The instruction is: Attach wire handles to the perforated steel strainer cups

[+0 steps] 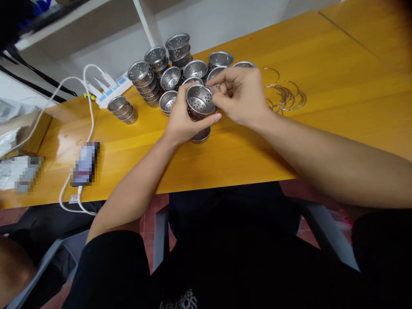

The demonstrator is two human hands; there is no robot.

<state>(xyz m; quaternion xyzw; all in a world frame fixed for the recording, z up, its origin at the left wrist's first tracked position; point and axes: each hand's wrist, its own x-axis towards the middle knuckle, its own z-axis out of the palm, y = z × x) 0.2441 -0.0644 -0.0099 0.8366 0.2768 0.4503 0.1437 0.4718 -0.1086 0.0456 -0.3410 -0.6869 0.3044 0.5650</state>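
My left hand is wrapped round a small perforated metal cup, tilted so its open mouth faces me. The thumb lies along the near side of the cup. My right hand is closed in a pinch at the cup's right rim; anything between those fingertips is too small or hidden to make out. Just below the held cup, another metal cup stands on the table, partly covered by my left hand. Several thin curved metal wires lie loose to the right of my right hand.
Stacks of perforated cups stand behind my hands, and a short stack is further left. A power strip with white cables sits at the back left. A phone lies on the wooden table. Someone else's limb shows at lower left.
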